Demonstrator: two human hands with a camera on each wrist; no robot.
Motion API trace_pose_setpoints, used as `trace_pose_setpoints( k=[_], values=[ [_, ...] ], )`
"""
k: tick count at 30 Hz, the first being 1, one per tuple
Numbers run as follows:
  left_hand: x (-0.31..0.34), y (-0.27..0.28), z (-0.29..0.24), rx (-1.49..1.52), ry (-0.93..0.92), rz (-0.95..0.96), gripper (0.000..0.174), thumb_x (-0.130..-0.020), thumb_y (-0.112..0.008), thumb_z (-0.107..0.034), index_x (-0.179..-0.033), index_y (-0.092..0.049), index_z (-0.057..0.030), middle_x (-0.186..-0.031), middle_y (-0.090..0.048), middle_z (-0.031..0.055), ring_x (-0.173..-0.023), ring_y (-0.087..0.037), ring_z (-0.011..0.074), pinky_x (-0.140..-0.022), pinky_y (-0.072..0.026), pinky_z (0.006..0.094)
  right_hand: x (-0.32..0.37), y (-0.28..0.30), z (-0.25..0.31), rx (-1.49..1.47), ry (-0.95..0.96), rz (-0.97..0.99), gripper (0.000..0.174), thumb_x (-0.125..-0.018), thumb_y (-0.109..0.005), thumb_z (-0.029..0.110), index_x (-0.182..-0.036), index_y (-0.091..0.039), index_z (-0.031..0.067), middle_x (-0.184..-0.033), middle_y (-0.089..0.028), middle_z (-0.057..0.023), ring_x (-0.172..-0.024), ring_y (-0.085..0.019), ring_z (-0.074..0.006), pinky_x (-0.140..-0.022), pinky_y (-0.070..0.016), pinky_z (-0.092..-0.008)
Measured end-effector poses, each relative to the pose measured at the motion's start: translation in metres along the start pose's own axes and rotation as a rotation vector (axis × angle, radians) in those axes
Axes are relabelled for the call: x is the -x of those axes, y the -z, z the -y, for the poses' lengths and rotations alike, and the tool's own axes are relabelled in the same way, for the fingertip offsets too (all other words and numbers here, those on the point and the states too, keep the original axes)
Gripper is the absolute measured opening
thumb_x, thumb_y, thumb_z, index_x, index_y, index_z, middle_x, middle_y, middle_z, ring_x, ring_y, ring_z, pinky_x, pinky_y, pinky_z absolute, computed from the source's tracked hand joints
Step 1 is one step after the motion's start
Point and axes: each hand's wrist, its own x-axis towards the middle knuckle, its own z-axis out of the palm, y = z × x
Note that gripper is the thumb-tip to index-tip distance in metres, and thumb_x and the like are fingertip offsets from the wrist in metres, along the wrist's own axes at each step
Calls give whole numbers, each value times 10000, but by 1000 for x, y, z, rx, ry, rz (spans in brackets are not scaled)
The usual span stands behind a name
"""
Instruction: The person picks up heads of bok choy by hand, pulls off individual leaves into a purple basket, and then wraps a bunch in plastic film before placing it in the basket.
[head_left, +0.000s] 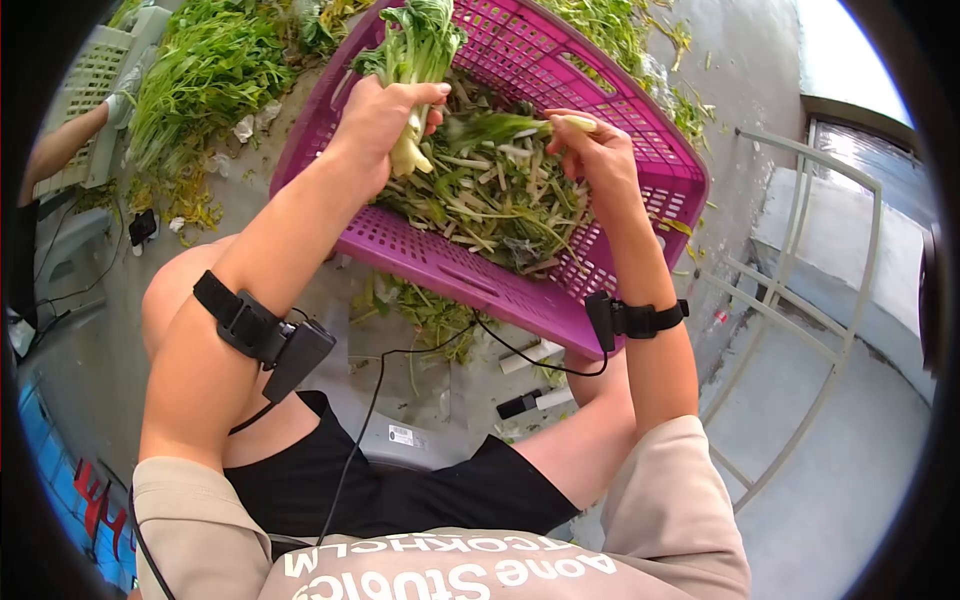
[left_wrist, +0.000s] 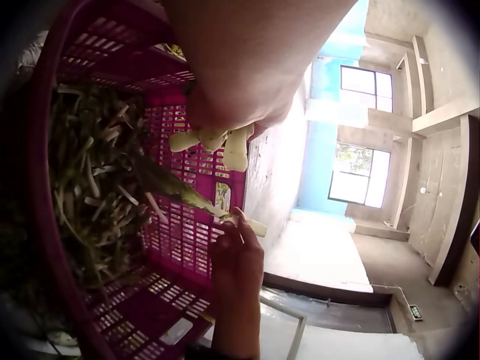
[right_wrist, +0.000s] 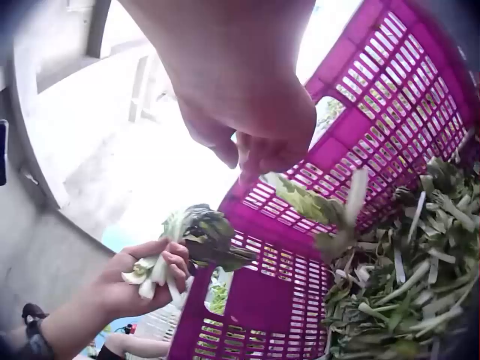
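Observation:
My left hand [head_left: 375, 125] grips a bunch of leafy greens [head_left: 415, 45], the leaves pointing away from me and the pale cut stems showing below the fingers. Opposite it, my right hand [head_left: 600, 165] pinches a single leaf stalk [head_left: 510, 127] by its pale end, and its green tip reaches over the basket, blurred. Both hands are above a purple plastic basket [head_left: 465, 278] with slotted walls. Inside lies a heap of leaf and stem trimmings [head_left: 480, 205]. In the right wrist view, the bunch's pale stem ends [right_wrist: 154, 274] stick out of the left hand.
A large pile of greens [head_left: 215, 75] lies on the floor at the far left, beside a pale crate [head_left: 85, 100] and another person's arm [head_left: 70, 145]. Loose leaves [head_left: 430, 315] lie in front of the basket. A metal frame [head_left: 875, 235] stands at right. A black cable [head_left: 375, 400] runs between my wrists.

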Motion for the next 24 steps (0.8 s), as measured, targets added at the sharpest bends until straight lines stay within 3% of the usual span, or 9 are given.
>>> trace_pose_setpoints(
  k=[3,5,10,13,15,17,20,24],
  values=[
    [-1,-2,3,-22,4,31,230,-818,-767,-125,-949,-599,-39,-816,-629,44,-683,-596,113,-628,-509,290,12,4,23,72,-29,26,201,-907,-723,183,-1036,-747,31,-711,-649,-2,-521,-470,-22,-474,-353,-190],
    [0,-3,0,-106,34,24,242,-812,-778,-127,-949,-599,-40,-796,-624,36,-684,-600,110,-611,-513,287,17,7,32,109,68,-104,185,-907,-724,173,-1027,-752,35,-707,-631,8,-522,-448,-18,-475,-351,-193],
    [3,-5,-3,-51,22,174,171,-905,-690,-125,-984,-647,20,-825,-644,50,-692,-652,119,-628,-558,226,31,-7,50,121,217,-177,233,-917,-703,158,-1093,-729,8,-787,-699,-29,-599,-585,-51,-519,-432,-199],
    [13,-17,7,10,223,259,210,-946,-646,-139,-1090,-645,14,-916,-677,83,-847,-705,173,-705,-586,275,38,-26,53,291,409,-252,264,-912,-683,116,-1159,-716,28,-844,-718,-63,-680,-636,-95,-592,-491,-223],
    [28,-27,10,164,225,282,244,-974,-612,-182,-1155,-619,-19,-935,-680,77,-891,-701,176,-766,-584,301,46,-46,51,266,554,-154,332,-879,-660,54,-1210,-692,39,-1086,-710,-130,-930,-677,-190,-750,-550,-292],
    [32,-26,15,243,187,342,252,-988,-590,-201,-1172,-607,-29,-946,-680,75,-899,-696,175,-783,-576,313,46,-57,36,473,761,-44,389,-831,-648,-2,-1214,-690,48,-1129,-672,-131,-1015,-642,-253,-845,-533,-356],
    [31,-22,13,338,147,407,264,-1008,-558,-231,-1184,-596,-38,-958,-678,68,-900,-683,169,-797,-562,331,55,-69,26,475,701,73,489,-817,-611,-49,-1291,-640,69,-1217,-569,-125,-1064,-553,-327,-939,-473,-401],
    [26,-10,8,309,136,386,271,-1003,-576,-266,-1146,-617,-39,-950,-672,54,-870,-669,158,-768,-553,315,52,-68,17,562,746,145,548,-826,-591,-65,-1360,-574,57,-1283,-519,-144,-1101,-557,-325,-962,-470,-411]
  ],
)
